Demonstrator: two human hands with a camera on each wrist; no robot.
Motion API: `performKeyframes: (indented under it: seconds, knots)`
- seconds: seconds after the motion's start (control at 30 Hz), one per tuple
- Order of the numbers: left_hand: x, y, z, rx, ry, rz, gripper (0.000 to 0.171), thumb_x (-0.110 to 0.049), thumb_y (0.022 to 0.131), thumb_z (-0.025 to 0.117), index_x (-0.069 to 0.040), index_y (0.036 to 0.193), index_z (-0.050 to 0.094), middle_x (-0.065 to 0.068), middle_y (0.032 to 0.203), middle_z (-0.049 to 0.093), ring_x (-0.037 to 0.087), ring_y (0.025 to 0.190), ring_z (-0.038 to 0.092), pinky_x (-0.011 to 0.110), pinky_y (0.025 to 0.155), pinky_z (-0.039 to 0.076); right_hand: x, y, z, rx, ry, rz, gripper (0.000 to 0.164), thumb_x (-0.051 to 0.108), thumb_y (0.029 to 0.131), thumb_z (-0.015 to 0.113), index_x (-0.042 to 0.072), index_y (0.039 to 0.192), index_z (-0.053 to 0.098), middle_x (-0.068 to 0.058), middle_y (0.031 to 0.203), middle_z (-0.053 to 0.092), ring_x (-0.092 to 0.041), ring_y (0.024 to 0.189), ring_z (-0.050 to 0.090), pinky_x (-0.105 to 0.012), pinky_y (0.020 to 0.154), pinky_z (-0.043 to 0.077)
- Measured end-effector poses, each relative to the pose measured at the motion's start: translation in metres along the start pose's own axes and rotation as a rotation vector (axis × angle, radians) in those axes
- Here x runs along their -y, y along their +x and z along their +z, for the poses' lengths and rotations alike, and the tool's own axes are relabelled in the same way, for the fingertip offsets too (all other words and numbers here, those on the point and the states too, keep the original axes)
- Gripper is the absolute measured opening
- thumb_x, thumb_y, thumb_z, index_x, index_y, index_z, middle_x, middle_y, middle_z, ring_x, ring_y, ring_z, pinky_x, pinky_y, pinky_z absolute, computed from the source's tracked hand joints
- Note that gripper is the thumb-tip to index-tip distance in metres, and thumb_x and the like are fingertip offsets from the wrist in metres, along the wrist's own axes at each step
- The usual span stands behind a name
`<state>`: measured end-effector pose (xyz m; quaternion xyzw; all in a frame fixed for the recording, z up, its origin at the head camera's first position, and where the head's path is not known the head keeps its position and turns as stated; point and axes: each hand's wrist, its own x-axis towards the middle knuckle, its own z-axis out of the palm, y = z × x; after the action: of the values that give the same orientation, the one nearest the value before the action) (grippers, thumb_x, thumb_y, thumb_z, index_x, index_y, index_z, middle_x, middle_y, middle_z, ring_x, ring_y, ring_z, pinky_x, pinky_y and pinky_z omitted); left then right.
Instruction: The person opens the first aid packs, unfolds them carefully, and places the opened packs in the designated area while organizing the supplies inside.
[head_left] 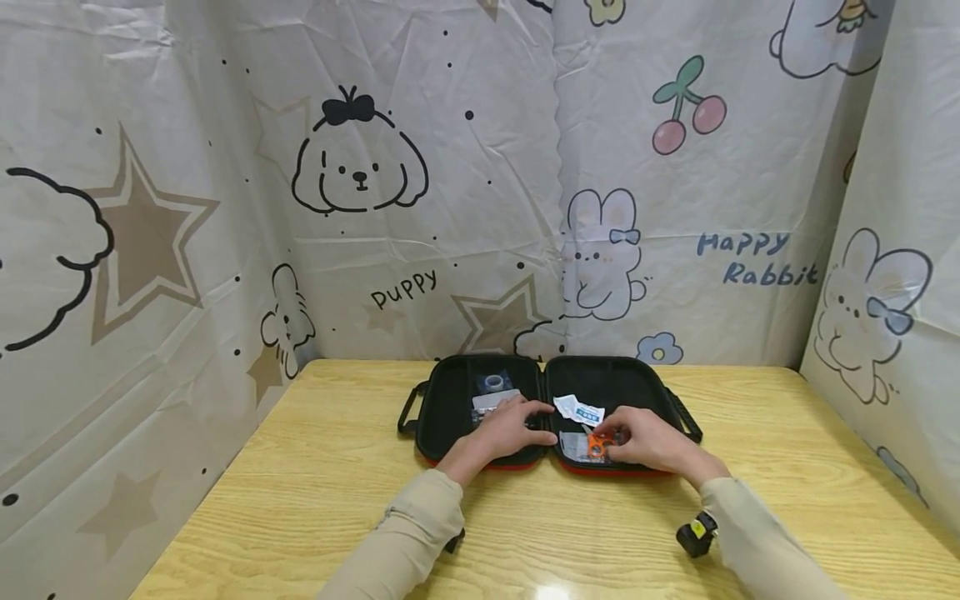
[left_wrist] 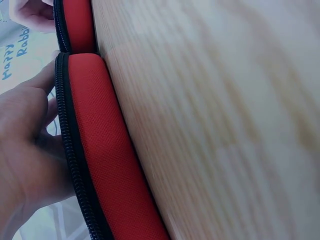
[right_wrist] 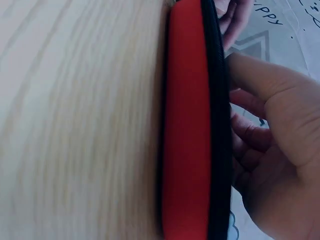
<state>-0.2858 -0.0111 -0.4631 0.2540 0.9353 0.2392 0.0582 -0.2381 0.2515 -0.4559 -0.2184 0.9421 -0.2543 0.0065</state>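
Observation:
A black-lined case with a red shell [head_left: 442,408] lies unfolded on the wooden table, its two halves joined in the middle. My right hand [head_left: 645,437] is over the right half and pinches orange-handled scissors [head_left: 596,447]. Beside them are a clear packet [head_left: 572,447] and white-and-blue sachets [head_left: 588,413]. My left hand [head_left: 506,433] reaches over the left half, its fingers loosely extended toward the hinge. Behind it lie a roll of tape [head_left: 493,382] and a white packet [head_left: 491,400]. In both wrist views, the case's red side [left_wrist: 102,125] hides my fingertips.
Black carry handles [head_left: 408,408] stick out at both ends of the case. Wooden tabletop [head_left: 330,483] surrounds it. A printed cloth [head_left: 480,183] hangs behind and along both sides. A small black device [head_left: 697,533] sits at the right wrist.

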Motion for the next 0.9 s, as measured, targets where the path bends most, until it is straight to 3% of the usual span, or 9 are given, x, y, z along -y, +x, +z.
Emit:
performKeyframes:
  seconds: [0.43, 0.9]
  knots:
    - [0.002, 0.0, 0.001, -0.007, -0.003, 0.006, 0.055, -0.055, 0.085, 0.071, -0.035, 0.135, 0.06, 0.004, 0.125, 0.056, 0.024, 0.115, 0.051, 0.056, 0.099, 0.04, -0.011, -0.02, -0.024, -0.057, 0.045, -0.054, 0.027, 0.011, 0.08, 0.074, 0.013, 0.107, 0.075, 0.003, 0.093, 0.064, -0.003, 0.076, 0.054, -0.021, 0.069, 0.047]
    - [0.001, 0.001, 0.001, -0.005, -0.008, 0.008, 0.055, -0.056, 0.085, 0.071, -0.034, 0.135, 0.06, 0.003, 0.123, 0.056, 0.023, 0.112, 0.051, 0.054, 0.097, 0.041, -0.022, -0.038, -0.048, -0.151, 0.084, -0.014, 0.027, 0.011, 0.081, 0.076, 0.012, 0.108, 0.075, 0.0, 0.092, 0.065, -0.004, 0.075, 0.053, -0.022, 0.065, 0.047]
